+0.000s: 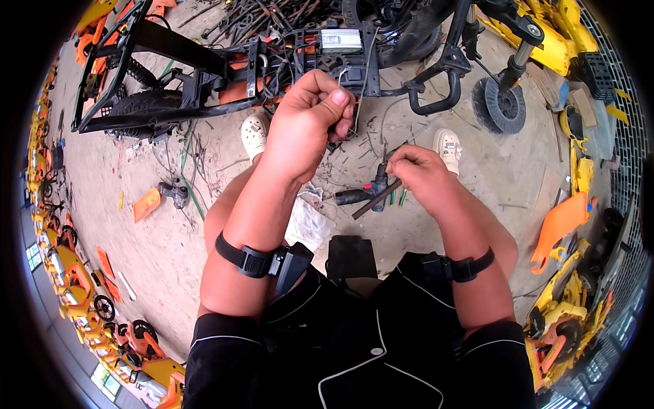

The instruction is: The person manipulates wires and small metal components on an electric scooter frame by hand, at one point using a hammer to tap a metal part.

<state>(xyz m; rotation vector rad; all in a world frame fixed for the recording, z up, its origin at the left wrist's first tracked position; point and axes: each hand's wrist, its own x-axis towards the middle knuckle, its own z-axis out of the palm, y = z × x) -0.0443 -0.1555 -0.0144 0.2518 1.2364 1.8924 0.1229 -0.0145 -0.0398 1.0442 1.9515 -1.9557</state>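
Head view: wire [355,102] pinched in left-hand fingers [338,99].

2 hands [310,112], 2 wrist straps [255,261], 2 white shoes [255,133], 1 black vehicle frame [177,51], 1 power drill [361,194], 1 loose wheel [501,105] upper right

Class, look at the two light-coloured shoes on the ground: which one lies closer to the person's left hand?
The shoe on the left, just beside the raised left hand. The other shoe lies further right, beyond the right hand, which holds a dark tool.
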